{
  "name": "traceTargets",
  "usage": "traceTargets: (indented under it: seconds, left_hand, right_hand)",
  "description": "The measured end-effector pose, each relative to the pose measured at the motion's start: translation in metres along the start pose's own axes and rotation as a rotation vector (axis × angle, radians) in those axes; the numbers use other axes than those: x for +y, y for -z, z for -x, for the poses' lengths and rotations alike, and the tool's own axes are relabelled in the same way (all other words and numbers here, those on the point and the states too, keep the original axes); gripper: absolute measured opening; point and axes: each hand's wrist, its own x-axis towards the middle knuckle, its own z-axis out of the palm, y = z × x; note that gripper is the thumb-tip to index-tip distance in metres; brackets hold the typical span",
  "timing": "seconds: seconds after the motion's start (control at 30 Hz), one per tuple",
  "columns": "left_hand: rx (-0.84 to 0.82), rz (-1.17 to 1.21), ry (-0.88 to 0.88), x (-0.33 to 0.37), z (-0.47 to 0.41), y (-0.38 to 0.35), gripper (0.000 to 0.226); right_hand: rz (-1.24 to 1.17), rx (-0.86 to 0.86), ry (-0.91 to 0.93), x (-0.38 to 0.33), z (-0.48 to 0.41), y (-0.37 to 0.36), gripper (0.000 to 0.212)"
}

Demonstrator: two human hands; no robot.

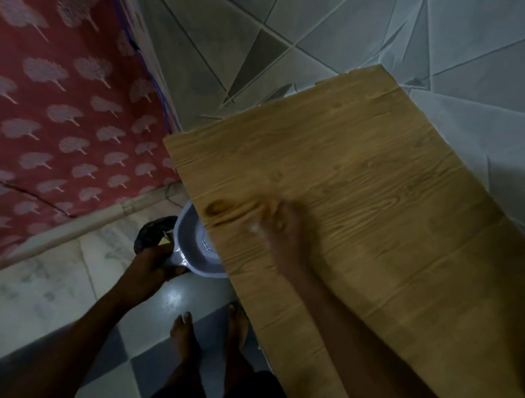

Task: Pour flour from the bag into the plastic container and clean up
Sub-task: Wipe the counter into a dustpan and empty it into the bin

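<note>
A round white plastic container point(192, 240) is held just below the left edge of the wooden table point(362, 189), partly hidden under it. My left hand point(151, 267) grips its near rim. A dark crumpled bag point(151, 231) shows just behind that hand, touching the container. My right hand point(279, 227) lies blurred on the tabletop near the left edge, fingers flat on the wood, with a pale smear of flour at its fingertips.
A red curtain with a pale tree pattern point(63, 97) hangs on the left. Grey tiled wall point(355, 30) stands behind the table. My bare feet point(211, 333) stand on the tiled floor beside the table's edge.
</note>
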Motion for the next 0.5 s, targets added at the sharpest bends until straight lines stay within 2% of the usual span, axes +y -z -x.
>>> traceTargets:
  seconds: [0.07, 0.1, 0.13, 0.2, 0.23, 0.3, 0.43, 0.5]
  left_hand:
    - [0.006, 0.017, 0.015, -0.002, 0.001, -0.002, 0.025]
    - [0.016, 0.021, 0.019, -0.003, 0.0, -0.001, 0.023]
    - [0.039, 0.03, 0.026, -0.003, 0.0, 0.0, 0.017]
    - [0.066, 0.033, 0.031, -0.003, 0.0, 0.003, 0.007]
    - [0.061, 0.025, 0.03, -0.003, 0.0, 0.004, 0.011]
    - [0.062, -0.005, 0.053, -0.004, -0.001, 0.005, 0.024]
    - [0.065, -0.007, 0.085, -0.001, 0.001, 0.006, 0.018]
    - [0.071, -0.018, 0.095, -0.003, 0.006, 0.006, 0.013]
  right_hand:
    - [-0.012, 0.304, 0.03, 0.002, -0.044, 0.034, 0.015]
    - [0.034, 0.386, 0.087, 0.004, -0.07, 0.051, 0.013]
    - [0.143, 0.453, 0.156, 0.005, -0.095, 0.064, 0.018]
    - [0.256, 0.462, 0.086, 0.014, -0.139, 0.076, 0.033]
    - [0.319, 0.429, 0.026, 0.018, -0.152, 0.074, 0.042]
    - [0.443, 0.275, 0.018, 0.025, -0.157, 0.046, 0.051]
    - [0.6, -0.153, 0.288, 0.01, -0.081, -0.018, 0.043]
    - [0.551, -0.346, 0.354, 0.002, -0.031, -0.028, 0.043]
